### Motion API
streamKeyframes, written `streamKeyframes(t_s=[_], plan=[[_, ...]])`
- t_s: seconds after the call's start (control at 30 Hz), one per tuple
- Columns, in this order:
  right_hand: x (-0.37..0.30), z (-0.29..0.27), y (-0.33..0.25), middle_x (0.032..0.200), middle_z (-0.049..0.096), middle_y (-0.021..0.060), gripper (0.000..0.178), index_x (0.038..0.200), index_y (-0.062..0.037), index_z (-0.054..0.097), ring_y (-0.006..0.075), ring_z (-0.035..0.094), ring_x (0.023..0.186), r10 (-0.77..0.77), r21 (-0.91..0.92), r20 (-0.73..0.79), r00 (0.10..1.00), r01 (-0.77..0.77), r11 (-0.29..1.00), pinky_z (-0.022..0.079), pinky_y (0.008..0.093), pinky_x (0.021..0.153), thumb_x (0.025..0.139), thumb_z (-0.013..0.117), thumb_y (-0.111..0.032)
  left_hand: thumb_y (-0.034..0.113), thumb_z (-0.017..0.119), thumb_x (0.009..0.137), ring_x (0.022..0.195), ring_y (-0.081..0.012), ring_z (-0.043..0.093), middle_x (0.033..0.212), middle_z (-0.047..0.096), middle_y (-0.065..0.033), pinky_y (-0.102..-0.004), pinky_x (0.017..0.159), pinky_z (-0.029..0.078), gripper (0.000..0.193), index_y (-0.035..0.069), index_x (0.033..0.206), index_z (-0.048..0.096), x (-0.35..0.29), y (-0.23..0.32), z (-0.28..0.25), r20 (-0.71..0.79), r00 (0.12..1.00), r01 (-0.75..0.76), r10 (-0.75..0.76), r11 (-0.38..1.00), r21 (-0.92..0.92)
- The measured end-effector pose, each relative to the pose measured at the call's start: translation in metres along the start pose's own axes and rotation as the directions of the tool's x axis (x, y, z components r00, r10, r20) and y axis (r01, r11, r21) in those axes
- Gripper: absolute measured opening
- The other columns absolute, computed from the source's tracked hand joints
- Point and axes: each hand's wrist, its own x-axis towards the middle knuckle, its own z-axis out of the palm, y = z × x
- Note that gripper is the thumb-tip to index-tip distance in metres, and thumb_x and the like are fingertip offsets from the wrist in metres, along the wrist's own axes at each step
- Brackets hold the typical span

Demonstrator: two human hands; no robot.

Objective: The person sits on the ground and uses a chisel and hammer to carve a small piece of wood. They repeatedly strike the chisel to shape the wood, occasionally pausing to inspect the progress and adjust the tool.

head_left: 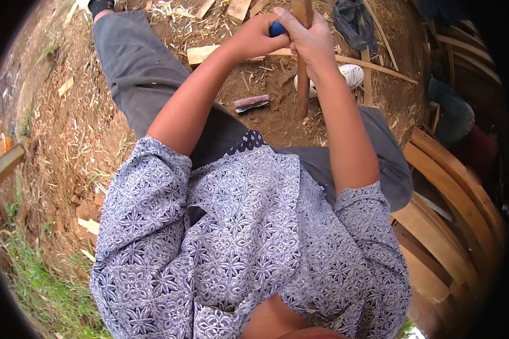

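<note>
From the head view, your left hand (254, 37) is wrapped shut around a blue handle (277, 28), and your right hand (311, 39) is closed around a brown wooden stick (303, 85) that stands nearly upright, its lower end on the dirt ground (266, 79) just below your hands and between your legs. The two hands touch, so whatever the blue handle carries sits right against the stick; its working end is hidden behind your fingers.

Judging from this, you are cutting or splitting the stick. Hold it plumb with the right hand and keep those fingers clear of the edge. Press down along the grain with the left, and let the ground take the force.

Your white shoe (350, 73) sits just to the right of the stick's foot, so keep the stroke away from it. A small flat block (251, 103) lies below your left hand, and pale wood strips (373, 65) run across beyond your right hand.
</note>
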Motion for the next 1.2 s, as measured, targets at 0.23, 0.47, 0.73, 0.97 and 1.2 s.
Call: streamKeyframes(t_s=[0.23,0.47,0.73,0.97,1.2], plan=[[-0.020,-0.032,-0.018,0.081,0.063,0.0006,0.018,0.105,-0.0034,0.065,0.0115,0.060,0.071,-0.162,-0.045,-0.087,0.983,0.158,0.986,0.050,0.0295,0.064,0.095,0.068,-0.018,0.034,0.070,0.096,0.075,-0.0079,0.057,0.079,0.061,0.0027,-0.0264,0.069,0.048,0.029,0.005,0.096,0.065,-0.002,0.008,-0.006,0.055,0.987,0.135,-0.148,0.972,0.192],[-0.067,-0.085,-0.077,0.075,0.053,-0.0033,0.016,0.114,-0.0072,0.057,0.0028,0.047,0.054,-0.037,0.170,-0.059,0.998,0.047,0.984,0.040,0.0198,0.046,0.103,0.056,-0.018,0.036,0.067,0.098,0.069,-0.0061,0.055,0.073,0.057,0.0048,-0.0263,0.064,0.046,0.028,0.009,0.091,0.063,0.000,-0.004,-0.016,0.082,0.974,0.199,-0.209,0.973,0.116],[-0.083,-0.082,0.001,0.089,0.067,0.0130,0.045,0.127,-0.0015,0.061,0.0223,0.065,0.082,-0.229,-0.225,0.050,0.972,0.235,0.946,0.051,0.0368,0.077,0.099,0.057,-0.037,0.036,0.070,0.094,0.067,-0.0121,0.045,0.070,0.049,0.0032,-0.0310,0.065,0.041,0.033,0.009,0.082,0.056,0.011,0.009,0.005,0.198,0.952,0.208,-0.234,0.968,0.140],[-0.086,-0.114,-0.058,0.087,0.065,0.0106,0.042,0.130,-0.0022,0.057,0.0219,0.063,0.077,-0.241,0.002,-0.075,0.968,0.242,0.970,0.050,0.0364,0.072,0.101,0.057,-0.033,0.035,0.070,0.094,0.068,-0.0112,0.043,0.070,0.047,0.0032,-0.0306,0.065,0.040,0.035,0.008,0.081,0.053,0.006,0.011,0.003,0.140,0.957,0.232,-0.255,0.960,0.158],[-0.082,-0.080,-0.009,0.090,0.070,0.0182,0.042,0.128,-0.0057,0.060,0.0309,0.070,0.084,-0.201,-0.190,-0.126,0.971,0.175,0.966,0.053,0.0417,0.077,0.099,0.057,-0.036,0.033,0.070,0.095,0.067,-0.0100,0.042,0.070,0.046,0.0047,-0.0293,0.063,0.039,0.033,0.008,0.081,0.052,0.007,0.009,0.010,0.159,0.955,0.226,-0.248,0.963,0.146]])
